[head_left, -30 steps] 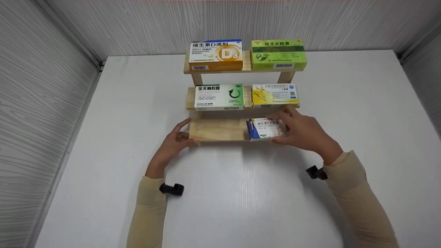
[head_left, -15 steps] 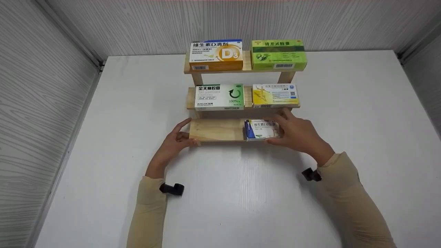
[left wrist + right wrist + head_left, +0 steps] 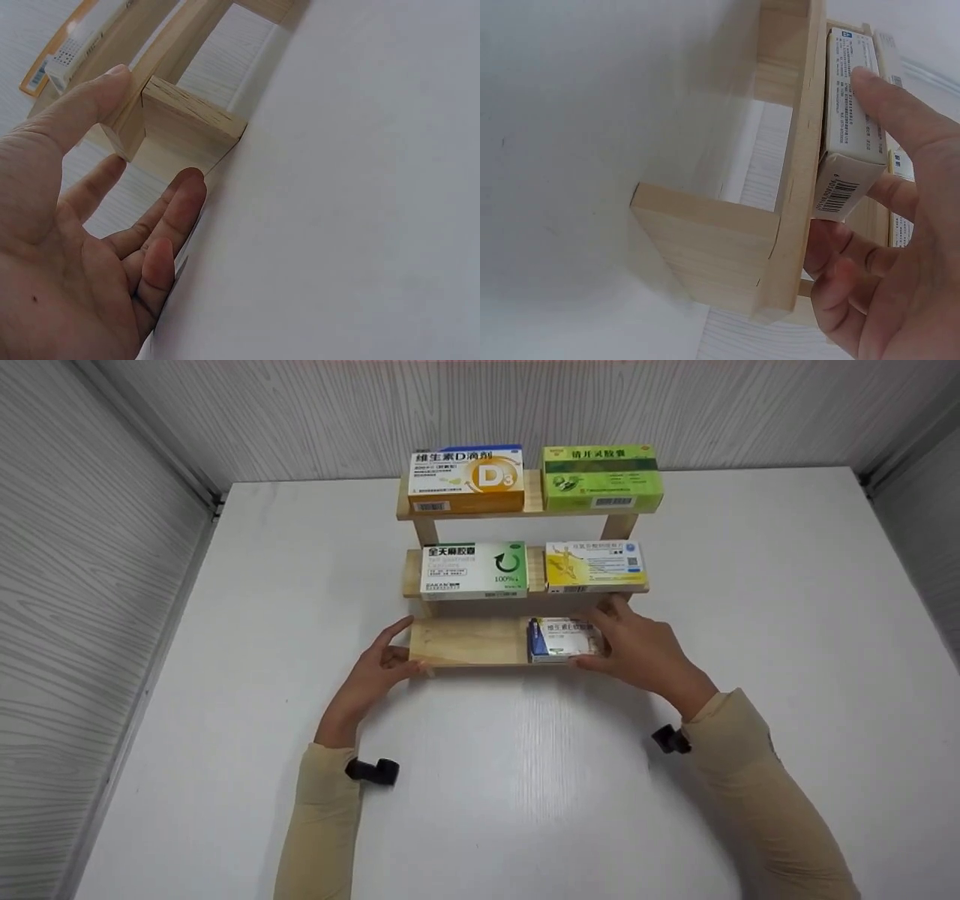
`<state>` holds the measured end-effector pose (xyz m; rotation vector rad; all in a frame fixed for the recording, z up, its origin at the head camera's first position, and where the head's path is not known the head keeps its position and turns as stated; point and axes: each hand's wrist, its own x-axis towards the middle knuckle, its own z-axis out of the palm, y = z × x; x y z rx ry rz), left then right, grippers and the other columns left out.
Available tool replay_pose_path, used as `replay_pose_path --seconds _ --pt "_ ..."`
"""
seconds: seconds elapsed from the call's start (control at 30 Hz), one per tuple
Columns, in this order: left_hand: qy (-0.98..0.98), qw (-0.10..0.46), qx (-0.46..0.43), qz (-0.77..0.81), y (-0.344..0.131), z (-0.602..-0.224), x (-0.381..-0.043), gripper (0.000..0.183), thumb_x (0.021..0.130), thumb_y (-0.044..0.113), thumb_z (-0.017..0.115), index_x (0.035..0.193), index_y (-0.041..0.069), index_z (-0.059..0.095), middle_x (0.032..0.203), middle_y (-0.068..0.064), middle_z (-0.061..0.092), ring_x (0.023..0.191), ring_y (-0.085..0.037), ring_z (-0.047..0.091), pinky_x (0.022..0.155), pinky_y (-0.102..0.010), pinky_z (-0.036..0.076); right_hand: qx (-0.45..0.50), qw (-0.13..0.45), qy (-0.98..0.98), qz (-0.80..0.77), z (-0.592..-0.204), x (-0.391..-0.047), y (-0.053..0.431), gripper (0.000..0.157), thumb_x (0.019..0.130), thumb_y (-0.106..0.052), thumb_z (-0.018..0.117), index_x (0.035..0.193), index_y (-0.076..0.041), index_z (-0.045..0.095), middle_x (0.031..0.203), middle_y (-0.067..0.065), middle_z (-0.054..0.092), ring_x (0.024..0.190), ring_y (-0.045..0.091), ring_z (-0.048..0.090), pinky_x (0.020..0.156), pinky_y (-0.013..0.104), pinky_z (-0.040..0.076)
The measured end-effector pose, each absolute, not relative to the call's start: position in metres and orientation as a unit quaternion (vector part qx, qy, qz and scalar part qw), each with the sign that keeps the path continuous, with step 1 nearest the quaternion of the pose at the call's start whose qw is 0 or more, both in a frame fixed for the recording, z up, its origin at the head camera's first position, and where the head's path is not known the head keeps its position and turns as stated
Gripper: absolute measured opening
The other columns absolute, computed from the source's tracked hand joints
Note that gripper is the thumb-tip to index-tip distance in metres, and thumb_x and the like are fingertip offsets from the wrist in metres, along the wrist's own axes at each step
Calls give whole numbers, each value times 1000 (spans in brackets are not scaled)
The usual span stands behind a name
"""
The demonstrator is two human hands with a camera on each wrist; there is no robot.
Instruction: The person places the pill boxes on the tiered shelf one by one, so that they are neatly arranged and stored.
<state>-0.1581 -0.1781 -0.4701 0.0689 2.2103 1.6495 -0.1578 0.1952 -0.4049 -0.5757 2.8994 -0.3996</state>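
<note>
A three-tier wooden rack [image 3: 469,643] stands on the table. My left hand [image 3: 373,671] grips the left end of its bottom shelf; in the left wrist view the thumb lies at one edge of the board [image 3: 135,124] and the index finger at the other. On the right part of that shelf lies a white and blue medicine box [image 3: 559,640]. My right hand [image 3: 641,649] holds this box by its right end, thumb on the front and fingers behind. The right wrist view shows the barcode end of the medicine box [image 3: 847,184] and the hand [image 3: 907,247] around it.
The middle tier bears a white and green box [image 3: 474,571] and a white and yellow box [image 3: 595,566]. On the top tier sit an orange and white vitamin D box [image 3: 465,480] and a green box [image 3: 602,478]. Grained panels [image 3: 480,412] enclose the white table [image 3: 480,787].
My right hand has slid the white and blue medicine box a little to the left along the bottom shelf. The left hand keeps its grip at the shelf's end.
</note>
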Motion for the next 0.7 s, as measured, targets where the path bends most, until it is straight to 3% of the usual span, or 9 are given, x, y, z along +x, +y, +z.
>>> replay_pose_path --seconds 0.23,0.53,0.7 --pt "797 188 25 573 -178 -470 -157 73 92 18 66 153 29 27 126 -20 55 102 -19 56 90 -29 42 -194 81 964 -163 -402 -152 204 78 81 -49 73 145 -17 40 138 15 36 74 23 50 57 32 37" --pt "805 191 39 561 -181 -468 -154 77 91 32 68 154 30 23 129 -18 57 113 -27 57 99 -39 41 -174 46 940 -291 -393 -147 248 45 94 -27 64 135 -13 52 130 11 50 95 24 62 72 35 47" --pt "816 161 24 554 -185 -471 -157 73 91 37 66 153 26 29 140 -17 51 126 -29 50 102 -45 41 -124 10 935 -331 -391 -150 276 42 98 -35 56 130 -8 56 128 14 56 103 29 60 79 26 44"
